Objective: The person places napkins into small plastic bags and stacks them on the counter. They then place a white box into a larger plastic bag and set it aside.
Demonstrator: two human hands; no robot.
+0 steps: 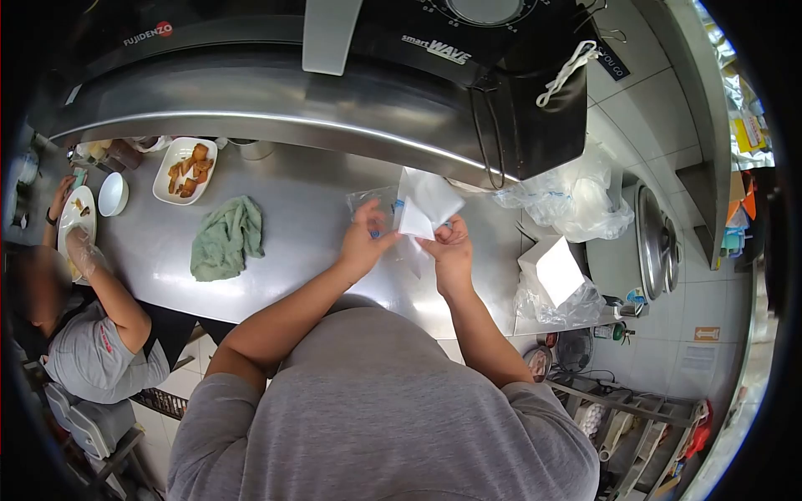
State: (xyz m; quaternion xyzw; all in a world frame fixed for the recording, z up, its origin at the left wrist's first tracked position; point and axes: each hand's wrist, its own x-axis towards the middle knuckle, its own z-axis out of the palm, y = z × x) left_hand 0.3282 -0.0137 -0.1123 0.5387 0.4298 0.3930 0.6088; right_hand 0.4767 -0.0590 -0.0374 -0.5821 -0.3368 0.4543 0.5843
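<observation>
A folded white paper napkin (415,224) is between my two hands, above the steel counter. My left hand (364,244) pinches its left lower edge, thumb against the paper and the other fingers raised. My right hand (452,255) grips the right lower corner, thumb in front and fingers curled behind. More white paper (440,197) lies just beyond, by the appliance's front edge. Beside my left fingers is a crinkled clear plastic wrapper (359,199), with bits of blue showing. What lies behind the napkin is hidden.
A green cloth (228,240) lies left on the counter (309,217), near a dish of browned food (185,171) and a white bowl (114,194). A co-worker (100,351) handles an oval plate at far left. Right are a white box-like stack (551,271) and plastic bags (576,200).
</observation>
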